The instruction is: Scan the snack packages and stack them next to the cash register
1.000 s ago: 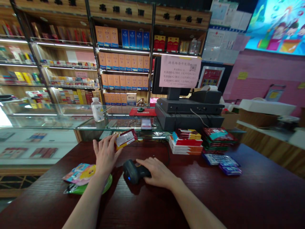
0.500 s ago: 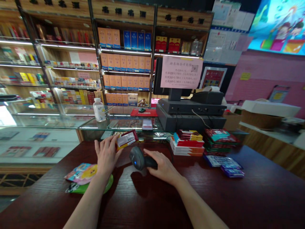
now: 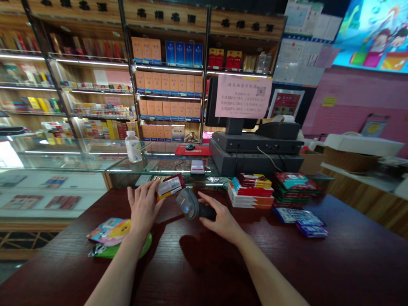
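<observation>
Above the wooden counter, my left hand point(image 3: 144, 204) is closed on one end of a small dark-red and yellow snack box point(image 3: 171, 185); its printed barcode side shows. My right hand point(image 3: 219, 216) wraps round the handle of a black barcode scanner point(image 3: 190, 205), which has a small blue light. The scanner's head is just right of and below the box, apart from it. Beside my left forearm lie a pink and blue snack bag point(image 3: 110, 231) and a green packet point(image 3: 108, 251), partly hidden by the arm.
On the right stand stacked boxes point(image 3: 250, 200), a pile of dark-red and green packets point(image 3: 293, 185) and blue-purple packets point(image 3: 310, 229). A till with a monitor point(image 3: 255, 155) stands behind them. A bottle point(image 3: 133, 147) sits on the glass case, near a red mat point(image 3: 200, 150).
My right hand has lifted the barcode scanner slightly up and to the right, and its head has tilted. My left hand and the snack box have barely moved.
</observation>
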The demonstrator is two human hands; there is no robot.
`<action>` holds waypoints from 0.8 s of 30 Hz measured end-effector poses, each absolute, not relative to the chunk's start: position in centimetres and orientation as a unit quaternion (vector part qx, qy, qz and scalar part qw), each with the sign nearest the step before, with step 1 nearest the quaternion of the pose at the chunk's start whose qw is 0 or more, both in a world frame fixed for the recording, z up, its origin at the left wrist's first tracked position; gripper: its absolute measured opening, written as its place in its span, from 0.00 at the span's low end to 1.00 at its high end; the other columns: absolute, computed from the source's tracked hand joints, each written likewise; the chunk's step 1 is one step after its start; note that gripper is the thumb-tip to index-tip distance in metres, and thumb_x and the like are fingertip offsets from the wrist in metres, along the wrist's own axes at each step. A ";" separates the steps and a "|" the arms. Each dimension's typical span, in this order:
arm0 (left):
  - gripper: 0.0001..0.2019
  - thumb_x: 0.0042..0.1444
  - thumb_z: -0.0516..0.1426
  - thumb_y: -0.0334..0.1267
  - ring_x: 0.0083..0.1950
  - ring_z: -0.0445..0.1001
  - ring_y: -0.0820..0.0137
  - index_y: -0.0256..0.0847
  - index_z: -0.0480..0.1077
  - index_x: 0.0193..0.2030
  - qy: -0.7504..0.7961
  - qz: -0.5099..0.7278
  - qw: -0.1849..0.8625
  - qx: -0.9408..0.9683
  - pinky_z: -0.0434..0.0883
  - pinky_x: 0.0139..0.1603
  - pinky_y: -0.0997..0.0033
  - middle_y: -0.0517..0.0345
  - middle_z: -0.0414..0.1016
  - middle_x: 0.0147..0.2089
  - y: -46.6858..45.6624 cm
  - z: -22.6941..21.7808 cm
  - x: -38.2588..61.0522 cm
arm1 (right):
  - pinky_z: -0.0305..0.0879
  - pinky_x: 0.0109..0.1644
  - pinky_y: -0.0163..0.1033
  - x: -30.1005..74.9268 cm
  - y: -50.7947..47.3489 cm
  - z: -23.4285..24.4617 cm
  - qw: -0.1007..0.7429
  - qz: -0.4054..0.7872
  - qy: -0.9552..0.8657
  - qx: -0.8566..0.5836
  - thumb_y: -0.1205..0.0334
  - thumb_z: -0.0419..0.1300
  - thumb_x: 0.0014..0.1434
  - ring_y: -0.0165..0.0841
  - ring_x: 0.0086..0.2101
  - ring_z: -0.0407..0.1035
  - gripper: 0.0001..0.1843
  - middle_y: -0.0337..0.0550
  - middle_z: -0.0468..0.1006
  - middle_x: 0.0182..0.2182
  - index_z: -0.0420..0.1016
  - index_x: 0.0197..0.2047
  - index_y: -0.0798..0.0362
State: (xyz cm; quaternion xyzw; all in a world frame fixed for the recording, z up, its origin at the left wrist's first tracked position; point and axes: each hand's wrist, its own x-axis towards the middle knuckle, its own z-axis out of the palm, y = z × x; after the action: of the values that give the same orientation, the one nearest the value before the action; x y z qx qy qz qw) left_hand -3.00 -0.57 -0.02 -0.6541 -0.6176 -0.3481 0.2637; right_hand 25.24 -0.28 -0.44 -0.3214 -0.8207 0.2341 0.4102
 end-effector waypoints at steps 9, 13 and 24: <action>0.28 0.60 0.58 0.42 0.60 0.66 0.50 0.39 0.63 0.66 -0.620 -0.342 0.276 -0.650 0.42 0.73 0.37 0.44 0.71 0.60 -0.2 -0.4 -3.2 | 0.63 0.64 0.51 25.3 -0.3 -0.5 0.412 0.236 -0.820 -0.319 0.70 0.64 0.54 0.39 0.55 0.70 0.44 0.42 0.76 0.57 0.57 0.71 0.40; 0.28 0.60 0.58 0.42 0.60 0.66 0.50 0.37 0.63 0.66 -0.624 -0.342 0.278 -0.646 0.42 0.73 0.37 0.42 0.72 0.60 -0.2 -0.5 -3.3 | 0.63 0.63 0.50 25.3 -0.3 -0.4 0.413 0.231 -0.822 -0.316 0.70 0.64 0.54 0.38 0.55 0.70 0.44 0.41 0.76 0.57 0.57 0.71 0.39; 0.28 0.61 0.57 0.42 0.61 0.66 0.52 0.41 0.61 0.67 -0.624 -0.345 0.264 -0.650 0.43 0.73 0.37 0.45 0.71 0.60 -0.6 0.1 -3.0 | 0.63 0.62 0.49 24.9 -0.6 -0.9 0.350 0.211 -0.854 -0.323 0.70 0.64 0.53 0.40 0.55 0.70 0.45 0.42 0.76 0.57 0.57 0.71 0.40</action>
State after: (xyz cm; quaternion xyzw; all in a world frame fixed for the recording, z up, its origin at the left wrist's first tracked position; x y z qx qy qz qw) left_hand -2.96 -0.64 0.09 -0.6495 -0.6240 -0.3452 0.2637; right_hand 24.90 -0.64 -0.89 -0.3225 -0.8538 0.2115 0.3497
